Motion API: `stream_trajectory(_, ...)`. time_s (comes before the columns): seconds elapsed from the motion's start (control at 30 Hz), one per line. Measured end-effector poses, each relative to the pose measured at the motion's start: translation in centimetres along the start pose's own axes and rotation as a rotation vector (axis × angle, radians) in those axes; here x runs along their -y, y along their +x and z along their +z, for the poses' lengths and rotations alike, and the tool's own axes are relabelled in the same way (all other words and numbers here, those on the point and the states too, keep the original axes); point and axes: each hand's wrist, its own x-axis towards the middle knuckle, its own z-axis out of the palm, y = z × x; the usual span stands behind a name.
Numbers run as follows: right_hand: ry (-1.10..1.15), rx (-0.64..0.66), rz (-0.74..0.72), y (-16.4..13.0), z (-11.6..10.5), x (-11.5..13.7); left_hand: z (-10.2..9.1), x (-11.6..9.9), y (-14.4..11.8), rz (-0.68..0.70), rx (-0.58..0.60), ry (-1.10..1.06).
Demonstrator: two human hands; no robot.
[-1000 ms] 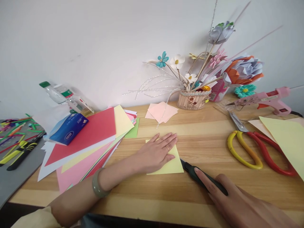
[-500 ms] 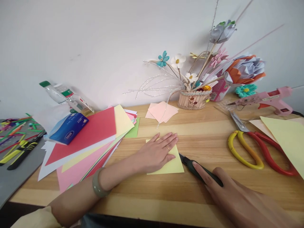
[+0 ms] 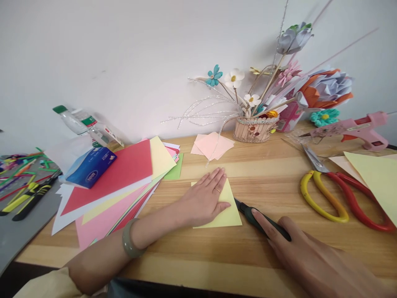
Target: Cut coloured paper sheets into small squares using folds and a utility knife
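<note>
Left hand (image 3: 207,198): lies flat, fingers spread, pressing on the yellow paper square (image 3: 228,211); grip apart, clamped on nothing.
Yellow paper square: on the wooden desk (image 3: 266,178), near its front middle; the palm hides its left part.
Right hand (image 3: 305,258): its grip is closed around the dark cutter (image 3: 248,210), forefinger along the top.
Dark cutter: tip touches the square's right edge; handle mostly covered, blade too small to make out.
Scissors (image 3: 338,196): well right, partly under a cut-off yellow sheet.

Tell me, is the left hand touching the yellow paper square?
Touching. The head view shows the left hand lying flat on the yellow paper square, palm and fingers covering its left part.
</note>
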Motion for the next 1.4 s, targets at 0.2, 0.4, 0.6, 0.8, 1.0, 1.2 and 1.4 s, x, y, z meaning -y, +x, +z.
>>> stream_trajectory(0.2, -0.064, -0.097, -0.044, 0.6, -0.3, 0.1, -0.1, 0.0, 0.1, 0.005, 0.014, 0.002)
stream_trajectory(0.4, -0.046, -0.1, -0.041, 1.1, -0.7, 0.1, 0.0, 0.1, 0.0, 0.004, 0.024, 0.019)
stream_trajectory(0.6, -0.037, -0.191, -0.046, 2.2, -1.2, 0.2, -0.2, 0.0, 0.0, 0.009, 0.01, 0.002)
stream_trajectory(0.8, -0.135, -0.211, -0.074, 3.1, -1.6, 0.1, -0.2, 0.0, 0.1, 0.008, 0.02, 0.004)
stream_trajectory(1.0, -0.228, -0.244, -0.082, 3.9, -1.9, 0.2, 0.1, 0.1, 0.1, 0.023, -0.009, 0.009)
stream_trajectory(1.2, -0.264, -0.181, -0.044, 4.1, -1.5, 0.3, 0.1, 0.1, 0.1, 0.017, 0.008, 0.02)
stream_trajectory(1.4, -0.295, -0.158, -0.02, 4.2, -1.2, 0.4, 0.2, 0.1, 0.1, 0.018, 0.002, 0.008)
